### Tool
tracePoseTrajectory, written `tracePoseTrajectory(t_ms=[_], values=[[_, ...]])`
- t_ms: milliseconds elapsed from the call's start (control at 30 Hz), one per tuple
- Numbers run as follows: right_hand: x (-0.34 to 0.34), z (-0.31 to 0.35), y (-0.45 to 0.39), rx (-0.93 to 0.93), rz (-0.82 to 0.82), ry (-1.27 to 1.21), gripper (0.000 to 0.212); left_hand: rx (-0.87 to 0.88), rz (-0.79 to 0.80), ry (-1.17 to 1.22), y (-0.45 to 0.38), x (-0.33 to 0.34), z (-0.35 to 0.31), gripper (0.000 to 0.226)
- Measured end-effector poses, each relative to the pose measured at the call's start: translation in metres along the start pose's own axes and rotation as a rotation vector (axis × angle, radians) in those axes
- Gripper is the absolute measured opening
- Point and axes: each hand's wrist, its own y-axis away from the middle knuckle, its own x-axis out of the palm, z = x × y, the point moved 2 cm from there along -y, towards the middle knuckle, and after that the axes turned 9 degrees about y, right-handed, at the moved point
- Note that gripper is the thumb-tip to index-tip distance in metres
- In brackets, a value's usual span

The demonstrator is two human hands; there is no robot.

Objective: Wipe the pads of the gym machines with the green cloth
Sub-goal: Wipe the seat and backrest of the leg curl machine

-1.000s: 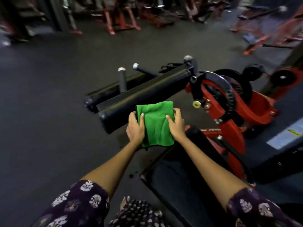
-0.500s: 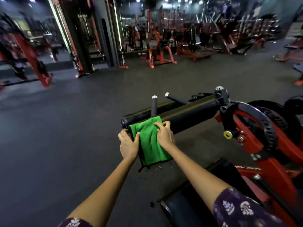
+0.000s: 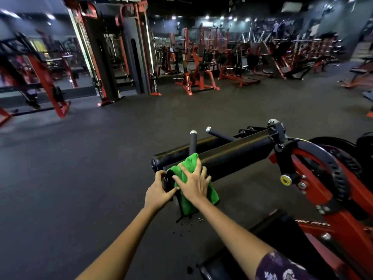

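Observation:
A green cloth (image 3: 190,165) is draped over the left end of a long black roller pad (image 3: 238,156) on a red and black gym machine. My right hand (image 3: 194,181) lies flat on the cloth with fingers spread, pressing it onto the pad. My left hand (image 3: 159,191) curls around the round end cap of the same pad, thumb on the near side. The cloth's lower part (image 3: 188,206) hangs below the pad. A second black roller pad (image 3: 173,155) lies just behind the first.
The machine's red frame (image 3: 343,199) with a yellow knob (image 3: 285,180) stands at the right. A black seat pad (image 3: 262,239) is at the bottom. Two black handles (image 3: 192,143) rise behind the pads. Other red machines (image 3: 195,81) line the far side of the dark floor.
The cloth has slid left to the pad's end. My right hand has flattened on top of it, and my left hand has moved from the cloth's edge onto the pad's end cap.

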Motion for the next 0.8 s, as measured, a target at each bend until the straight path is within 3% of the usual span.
tracePoseTrajectory(t_ms=[67, 167, 267, 333, 367, 433, 533, 600, 667, 733, 800], values=[[-0.005, -0.015, -0.020, 0.069, 0.001, 0.027, 0.052, 0.065, 0.010, -0.067, -0.006, -0.006, -0.001, 0.080], [-0.013, -0.027, -0.040, 0.217, 0.041, 0.012, 0.054, 0.100, -0.009, -0.158, -0.018, -0.011, -0.010, 0.080], [-0.006, -0.004, -0.026, 0.118, 0.091, 0.060, 0.068, 0.026, -0.043, -0.130, -0.026, -0.013, -0.022, 0.056], [0.003, 0.009, -0.008, -0.028, 0.078, 0.110, 0.065, -0.009, -0.097, -0.145, -0.035, -0.012, -0.029, 0.034], [0.006, 0.007, -0.004, -0.064, 0.063, 0.118, 0.062, -0.003, -0.115, -0.167, -0.038, -0.010, -0.031, 0.033], [0.004, -0.009, -0.012, -0.046, 0.034, 0.112, 0.057, 0.047, -0.135, -0.244, -0.041, -0.006, -0.034, 0.039], [-0.005, -0.040, -0.038, 0.119, 0.042, 0.081, 0.056, 0.098, -0.130, -0.352, -0.048, -0.004, -0.037, 0.025], [-0.007, -0.044, -0.046, 0.186, 0.030, 0.072, 0.057, 0.107, -0.094, -0.453, -0.056, -0.001, -0.039, 0.025], [-0.004, -0.035, -0.038, 0.122, 0.022, 0.100, 0.058, 0.126, -0.037, -0.517, -0.065, 0.008, -0.038, 0.027], [0.003, -0.029, -0.028, -0.013, 0.017, 0.171, 0.056, 0.152, 0.048, -0.468, -0.071, 0.022, -0.033, 0.030], [0.002, -0.047, -0.043, 0.011, -0.013, 0.167, 0.054, 0.207, 0.145, -0.394, -0.082, 0.038, -0.033, 0.039]])
